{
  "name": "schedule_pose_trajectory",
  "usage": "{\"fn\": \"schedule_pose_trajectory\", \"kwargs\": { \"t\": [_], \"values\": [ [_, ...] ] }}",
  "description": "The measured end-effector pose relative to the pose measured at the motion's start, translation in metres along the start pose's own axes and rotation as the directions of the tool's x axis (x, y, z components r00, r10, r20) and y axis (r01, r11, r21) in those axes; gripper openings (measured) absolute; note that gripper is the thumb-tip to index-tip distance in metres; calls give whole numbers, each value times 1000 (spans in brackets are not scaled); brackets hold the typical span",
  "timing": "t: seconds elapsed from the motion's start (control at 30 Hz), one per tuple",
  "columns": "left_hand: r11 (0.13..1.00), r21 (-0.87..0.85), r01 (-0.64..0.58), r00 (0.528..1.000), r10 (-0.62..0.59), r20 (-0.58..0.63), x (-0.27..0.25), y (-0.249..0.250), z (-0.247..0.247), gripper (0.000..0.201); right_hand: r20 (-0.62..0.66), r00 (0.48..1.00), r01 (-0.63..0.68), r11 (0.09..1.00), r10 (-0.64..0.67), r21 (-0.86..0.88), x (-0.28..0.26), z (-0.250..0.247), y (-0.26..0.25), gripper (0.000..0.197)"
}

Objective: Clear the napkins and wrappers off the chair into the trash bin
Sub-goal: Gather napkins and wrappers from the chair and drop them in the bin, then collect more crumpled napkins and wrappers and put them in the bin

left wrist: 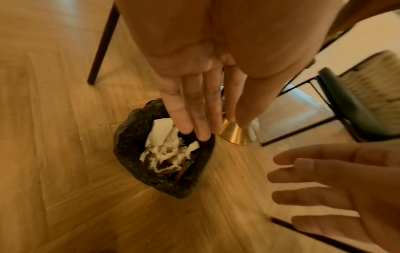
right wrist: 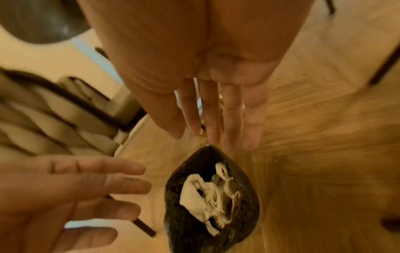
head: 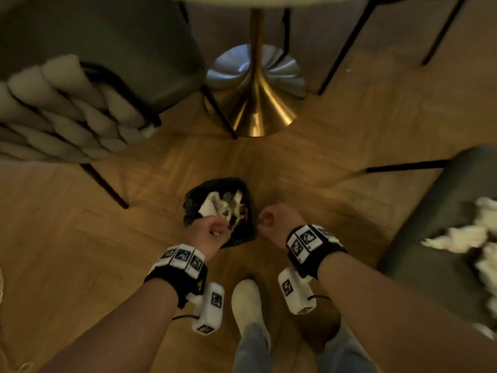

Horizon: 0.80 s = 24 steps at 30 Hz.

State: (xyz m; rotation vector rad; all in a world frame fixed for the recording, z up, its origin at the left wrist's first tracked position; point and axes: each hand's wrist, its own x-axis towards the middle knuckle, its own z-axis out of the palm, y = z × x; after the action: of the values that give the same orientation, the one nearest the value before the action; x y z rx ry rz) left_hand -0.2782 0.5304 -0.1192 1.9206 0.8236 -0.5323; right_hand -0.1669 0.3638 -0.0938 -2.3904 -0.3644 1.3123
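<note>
Both hands, left hand and right hand, hang empty, fingers straight, above the small black-lined trash bin. Risk (judged): crumpled white napkins already crowd its rim, so further loads could spill.

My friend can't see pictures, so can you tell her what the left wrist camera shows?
An open left hand hovers, fingers straight and empty, above a black-lined trash bin holding crumpled white napkins on a wooden floor. The open right hand reaches in from the right, with a brass table base and a dark chair behind.
</note>
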Motion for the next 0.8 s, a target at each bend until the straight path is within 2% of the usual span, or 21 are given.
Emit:
{"fn": "schedule_pose_trajectory", "kwargs": {
  "t": [0.13,0.27,0.33,0.43,0.53,0.6,0.63,0.7,0.73,0.8],
  "values": [
    [983,146,-112,984,90,153,-61,90,9,17,-83,993,-62,973,82,222,-102,-56,44,25],
    [941,231,-247,938,172,300,-118,190,51,15,-199,960,-99,905,196,415,-211,-118,117,11],
    [912,271,-307,910,198,363,-137,231,83,14,-284,922,-118,890,263,441,-259,-150,167,8],
    [850,350,-395,866,216,452,-155,272,142,13,-397,826,-212,873,401,440,-328,-183,257,14],
    [755,434,-492,816,226,532,-162,295,202,15,-421,741,-313,824,523,473,-378,-191,347,12],
    [696,487,-527,788,187,586,-168,301,239,16,-402,714,-386,801,573,458,-399,-183,398,11],
    [668,510,-542,775,163,610,-170,302,256,16,-376,715,-444,798,589,407,-405,-176,419,14],
    [622,542,-565,754,122,645,-174,301,287,16,-258,770,-532,810,584,245,-410,-160,452,21],
    [600,556,-575,745,102,660,-175,300,301,16,-180,809,-541,829,560,146,-409,-152,462,25],
    [560,585,-587,731,57,679,-178,298,327,16,-44,880,-474,880,473,-29,-405,-143,471,31]
  ]
}}
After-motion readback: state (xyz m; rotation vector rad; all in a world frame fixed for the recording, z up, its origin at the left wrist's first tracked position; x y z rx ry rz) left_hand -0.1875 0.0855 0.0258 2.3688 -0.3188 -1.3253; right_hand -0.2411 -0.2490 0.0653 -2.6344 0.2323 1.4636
